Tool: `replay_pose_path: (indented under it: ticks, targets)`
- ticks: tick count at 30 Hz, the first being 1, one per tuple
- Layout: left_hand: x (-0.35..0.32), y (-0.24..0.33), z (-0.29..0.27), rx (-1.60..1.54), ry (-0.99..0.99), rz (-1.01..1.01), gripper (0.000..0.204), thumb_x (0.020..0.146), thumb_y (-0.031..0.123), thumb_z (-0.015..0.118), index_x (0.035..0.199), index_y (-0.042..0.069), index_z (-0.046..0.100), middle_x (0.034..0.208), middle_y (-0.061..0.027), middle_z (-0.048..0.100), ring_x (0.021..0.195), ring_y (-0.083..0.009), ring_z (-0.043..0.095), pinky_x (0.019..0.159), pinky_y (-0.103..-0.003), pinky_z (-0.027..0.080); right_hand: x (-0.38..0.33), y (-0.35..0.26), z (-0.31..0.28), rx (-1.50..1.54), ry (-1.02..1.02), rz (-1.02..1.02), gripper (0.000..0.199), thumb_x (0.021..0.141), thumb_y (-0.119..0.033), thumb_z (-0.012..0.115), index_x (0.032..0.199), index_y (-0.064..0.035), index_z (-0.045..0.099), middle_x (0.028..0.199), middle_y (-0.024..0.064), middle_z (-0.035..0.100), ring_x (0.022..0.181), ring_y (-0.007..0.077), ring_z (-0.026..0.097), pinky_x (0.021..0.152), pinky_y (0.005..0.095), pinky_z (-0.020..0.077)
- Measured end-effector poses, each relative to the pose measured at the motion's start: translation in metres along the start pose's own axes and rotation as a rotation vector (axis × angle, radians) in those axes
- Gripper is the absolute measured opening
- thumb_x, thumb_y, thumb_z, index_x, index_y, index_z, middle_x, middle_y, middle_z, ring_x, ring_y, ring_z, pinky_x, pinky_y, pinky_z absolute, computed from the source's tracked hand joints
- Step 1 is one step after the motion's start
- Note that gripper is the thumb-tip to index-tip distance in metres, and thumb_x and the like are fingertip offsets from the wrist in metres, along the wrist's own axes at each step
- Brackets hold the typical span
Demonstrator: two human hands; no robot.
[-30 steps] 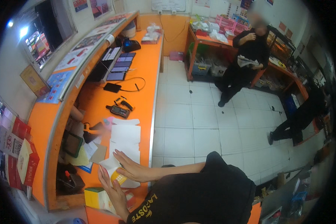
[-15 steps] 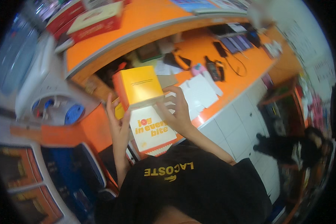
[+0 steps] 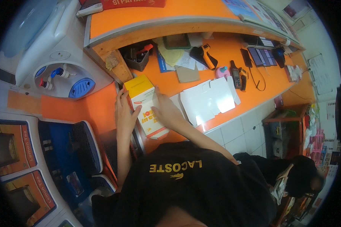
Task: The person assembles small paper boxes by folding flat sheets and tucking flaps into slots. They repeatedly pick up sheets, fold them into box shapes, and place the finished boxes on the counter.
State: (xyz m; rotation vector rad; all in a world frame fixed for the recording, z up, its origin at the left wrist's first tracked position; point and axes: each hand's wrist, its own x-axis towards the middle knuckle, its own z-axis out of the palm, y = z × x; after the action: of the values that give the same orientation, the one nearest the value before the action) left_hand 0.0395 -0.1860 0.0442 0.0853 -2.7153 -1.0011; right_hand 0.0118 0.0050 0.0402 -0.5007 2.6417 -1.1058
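A yellow and white cardboard food box [image 3: 149, 120] sits at the near edge of the orange counter, between my hands. Its yellow part [image 3: 139, 85] is at the far end, and the white printed panel slopes toward me. My left hand [image 3: 125, 113] grips its left side, with the thumb bent toward the front panel. On the opposite side, my right hand [image 3: 166, 110] presses with fingers and thumb against the white face. Flat white unfolded cardboard [image 3: 208, 99] lies to the right of the box.
A water dispenser [image 3: 60, 56] stands at the left, above drink machines [image 3: 17, 147]. A dark bin [image 3: 137, 60], a handheld meter [image 3: 236, 77], a pink bottle [image 3: 222, 72] and phones [image 3: 246, 57] rest under the raised shelf [image 3: 193, 28]. Another person [image 3: 291, 178] is at the right.
The yellow top has dropped from its raised, tilted position and now shows smaller beyond the white panel. My hands have moved in along the box's sides. The view has shifted.
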Motion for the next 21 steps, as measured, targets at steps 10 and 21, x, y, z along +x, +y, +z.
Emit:
replay_pose_path:
  ticks: [10, 21]
  targets:
    - [0.013, -0.004, 0.003, -0.118, -0.004, 0.037, 0.076, 0.079, 0.024, 0.078, 0.143, 0.007, 0.041, 0.147, -0.0202, 0.035, 0.135, -0.0369, 0.037, 0.111, -0.045, 0.033, -0.028, -0.011, -0.009, -0.033, 0.129, -0.159, 0.059, 0.088, -0.016, 0.062, 0.14, 0.0013, 0.039, 0.122, 0.0258, 0.05, 0.113, 0.0399, 0.051, 0.096, 0.0445, 0.0425]
    - [0.022, -0.038, 0.036, -0.317, -0.124, 0.103, 0.079, 0.075, 0.017, 0.079, 0.143, 0.008, 0.04, 0.149, -0.0172, 0.023, 0.136, -0.0337, 0.032, 0.112, -0.04, 0.03, -0.036, 0.009, 0.011, -0.084, 0.089, -0.073, 0.055, 0.086, -0.023, 0.064, 0.132, 0.0018, 0.048, 0.125, 0.0277, 0.048, 0.114, 0.0414, 0.048, 0.097, 0.0445, 0.043]
